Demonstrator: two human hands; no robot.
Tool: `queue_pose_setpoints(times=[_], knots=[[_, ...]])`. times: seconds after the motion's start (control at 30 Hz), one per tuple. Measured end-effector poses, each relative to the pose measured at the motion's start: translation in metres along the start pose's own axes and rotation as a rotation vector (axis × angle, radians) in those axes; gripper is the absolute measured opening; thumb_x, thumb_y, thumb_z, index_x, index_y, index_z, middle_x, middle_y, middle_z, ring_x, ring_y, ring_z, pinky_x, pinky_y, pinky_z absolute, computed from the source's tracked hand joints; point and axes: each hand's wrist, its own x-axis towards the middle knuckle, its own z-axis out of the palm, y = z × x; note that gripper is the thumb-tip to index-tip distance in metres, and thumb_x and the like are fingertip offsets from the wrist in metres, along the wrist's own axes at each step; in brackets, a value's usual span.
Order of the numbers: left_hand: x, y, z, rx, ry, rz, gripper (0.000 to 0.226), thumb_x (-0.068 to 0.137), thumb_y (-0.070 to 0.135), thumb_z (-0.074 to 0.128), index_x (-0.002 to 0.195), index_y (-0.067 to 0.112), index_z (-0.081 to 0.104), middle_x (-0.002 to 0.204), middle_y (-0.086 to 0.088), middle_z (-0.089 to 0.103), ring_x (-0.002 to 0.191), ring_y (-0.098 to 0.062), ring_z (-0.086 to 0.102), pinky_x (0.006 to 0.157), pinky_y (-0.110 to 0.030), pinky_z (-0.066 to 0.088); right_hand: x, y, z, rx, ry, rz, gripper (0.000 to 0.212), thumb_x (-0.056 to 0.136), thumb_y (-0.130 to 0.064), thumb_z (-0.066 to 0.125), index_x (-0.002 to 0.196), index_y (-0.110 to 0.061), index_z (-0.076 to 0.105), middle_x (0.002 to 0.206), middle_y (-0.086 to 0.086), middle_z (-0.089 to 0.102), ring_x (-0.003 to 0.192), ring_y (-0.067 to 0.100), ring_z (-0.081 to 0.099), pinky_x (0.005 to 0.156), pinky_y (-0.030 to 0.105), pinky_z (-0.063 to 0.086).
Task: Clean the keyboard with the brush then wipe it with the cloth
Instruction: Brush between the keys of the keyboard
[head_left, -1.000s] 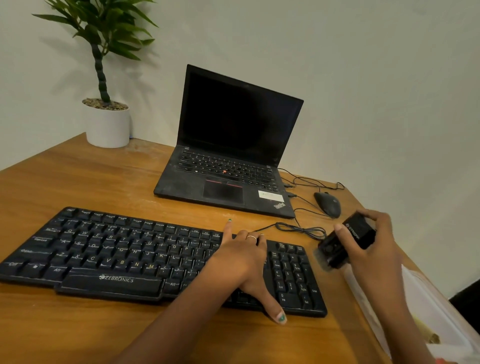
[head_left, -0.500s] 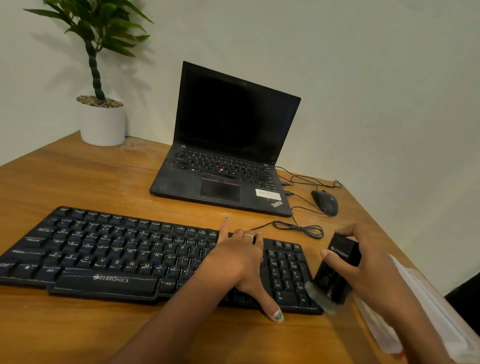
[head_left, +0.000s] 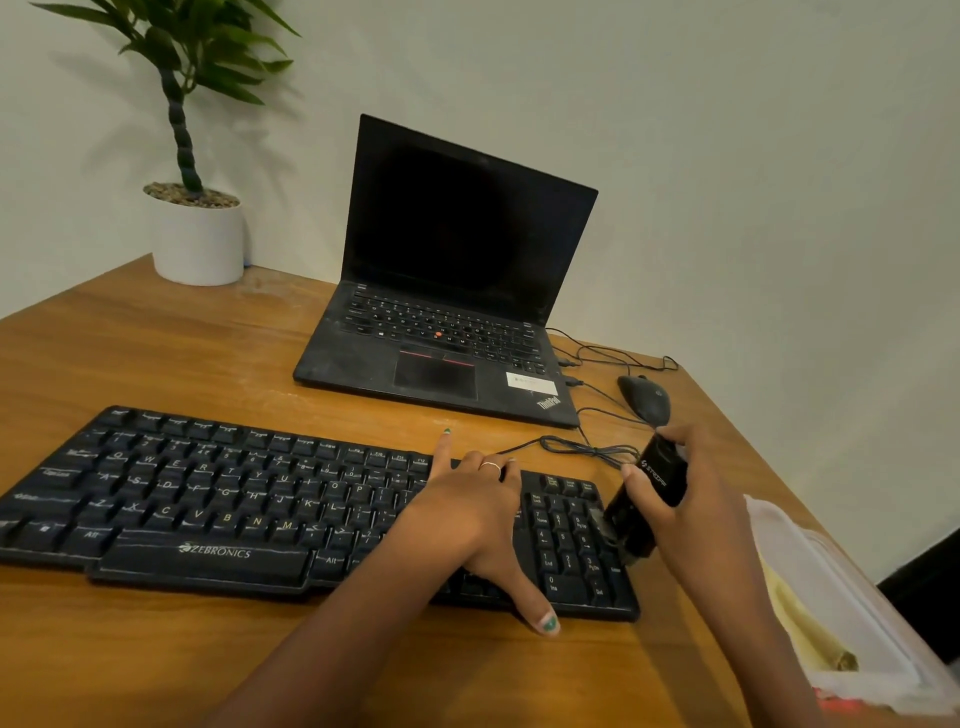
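Head view shows a black keyboard (head_left: 291, 509) lying flat on a wooden surface (head_left: 156, 353), and every place below is given relative to it. On its right half rests the left hand (head_left: 467, 514), fingers spread and laid over the keys, the thumb reaching past the near edge onto the wood; this grip is released and holds nothing. At the keyboard's right end, over the number pad, the right hand (head_left: 696, 509) has its grip clenched round a black brush (head_left: 647, 499), which is tilted with its lower end touching or just above the rightmost keys; which of the two cannot be told. Behind the keyboard stands an open laptop (head_left: 452, 291) with a dark screen. Behind its right end lie a black mouse (head_left: 644, 397) and a looped cable (head_left: 582, 447). Far behind its left end stands a potted plant (head_left: 195, 208). Right of it sits a clear plastic container (head_left: 852, 613) with something yellow inside.
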Motion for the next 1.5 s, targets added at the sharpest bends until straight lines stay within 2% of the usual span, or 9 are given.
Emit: queue_pose_setpoints(times=[0.13, 0.43, 0.53, 0.63, 0.9, 1.1, 1.27, 1.4, 1.5], knots=[[0.0, 0.001, 0.0, 0.0, -0.009, -0.006, 0.136, 0.062, 0.081, 0.062, 0.153, 0.01, -0.009, 0.162, -0.01, -0.003, 0.148, -0.027, -0.01, 0.104, -0.054, -0.028, -0.018, 0.001, -0.019, -0.026, -0.096, 0.06, 0.031, 0.085, -0.027, 0.062, 0.108, -0.028, 0.041, 0.079, -0.016, 0.052, 0.069, 0.001, 0.055, 0.048, 0.015, 0.046], [-0.001, 0.001, 0.0, 0.02, -0.007, 0.005, 0.137, 0.061, 0.082, 0.062, 0.153, 0.01, -0.009, 0.162, -0.01, 0.0, 0.148, -0.027, -0.008, 0.104, -0.054, -0.027, -0.036, -0.01, -0.041, -0.004, -0.146, 0.073, 0.03, 0.081, -0.025, 0.066, 0.102, -0.03, 0.044, 0.081, -0.015, 0.05, 0.069, 0.002, 0.053, 0.04, 0.013, 0.042], [-0.001, 0.002, 0.0, 0.024, -0.008, 0.004, 0.137, 0.061, 0.082, 0.061, 0.153, 0.009, -0.01, 0.162, -0.011, 0.0, 0.148, -0.028, -0.007, 0.105, -0.056, -0.026, -0.039, -0.015, -0.037, 0.123, -0.03, 0.053, 0.033, 0.08, -0.026, 0.066, 0.104, -0.035, 0.046, 0.087, -0.016, 0.054, 0.074, 0.001, 0.055, 0.046, 0.013, 0.044], [0.0, 0.001, 0.001, 0.023, 0.001, 0.0, 0.138, 0.06, 0.084, 0.061, 0.153, 0.01, -0.008, 0.162, -0.011, 0.003, 0.148, -0.028, -0.004, 0.106, -0.057, -0.025, -0.052, -0.021, -0.027, 0.266, -0.112, 0.011, 0.038, 0.077, -0.022, 0.067, 0.101, -0.044, 0.047, 0.088, -0.016, 0.057, 0.079, 0.001, 0.062, 0.048, 0.016, 0.051], [-0.001, 0.001, 0.0, 0.021, -0.005, -0.006, 0.137, 0.061, 0.083, 0.061, 0.153, 0.01, -0.009, 0.162, -0.01, -0.003, 0.148, -0.028, -0.008, 0.105, -0.055, -0.026, -0.054, -0.024, -0.052, 0.1, -0.236, -0.161, 0.045, 0.067, -0.031, 0.071, 0.101, -0.051, 0.049, 0.084, -0.019, 0.058, 0.088, -0.017, 0.053, 0.057, 0.008, 0.049], [-0.001, 0.001, 0.002, 0.023, -0.003, 0.0, 0.139, 0.06, 0.083, 0.062, 0.153, 0.009, -0.009, 0.162, -0.01, -0.001, 0.148, -0.028, -0.005, 0.107, -0.057, -0.023, -0.062, -0.019, -0.046, 0.208, -0.45, -0.165, 0.049, 0.057, -0.061, 0.067, 0.102, -0.047, 0.055, 0.106, -0.02, 0.062, 0.098, 0.003, 0.061, 0.078, 0.024, 0.055], [0.0, 0.001, 0.001, 0.016, -0.009, 0.0, 0.138, 0.061, 0.083, 0.061, 0.153, 0.01, -0.01, 0.162, -0.01, -0.003, 0.148, -0.028, -0.008, 0.106, -0.056, -0.025, -0.055, -0.018, -0.06, 0.028, -0.331, -0.256, 0.033, 0.066, -0.06, 0.07, 0.093, -0.045, 0.058, 0.103, -0.042, 0.049, 0.097, -0.015, 0.049, 0.072, 0.004, 0.045], [0.0, 0.001, 0.001, 0.019, -0.015, -0.004, 0.138, 0.06, 0.083, 0.061, 0.153, 0.01, -0.011, 0.162, -0.01, -0.004, 0.148, -0.028, -0.008, 0.107, -0.057, -0.023, -0.062, -0.022, -0.049, 0.248, -0.431, -0.186, 0.044, 0.057, -0.058, 0.068, 0.097, -0.045, 0.059, 0.103, -0.022, 0.062, 0.098, -0.001, 0.059, 0.075, 0.013, 0.051], [0.0, 0.001, 0.0, 0.023, -0.006, -0.003, 0.137, 0.061, 0.083, 0.061, 0.153, 0.01, -0.01, 0.162, -0.01, -0.002, 0.148, -0.029, -0.006, 0.108, -0.057, -0.022, -0.062, -0.014, -0.045, 0.188, -0.478, -0.153, 0.051, 0.056, -0.069, 0.065, 0.102, -0.05, 0.055, 0.105, -0.022, 0.061, 0.098, -0.002, 0.059, 0.078, 0.016, 0.052]])
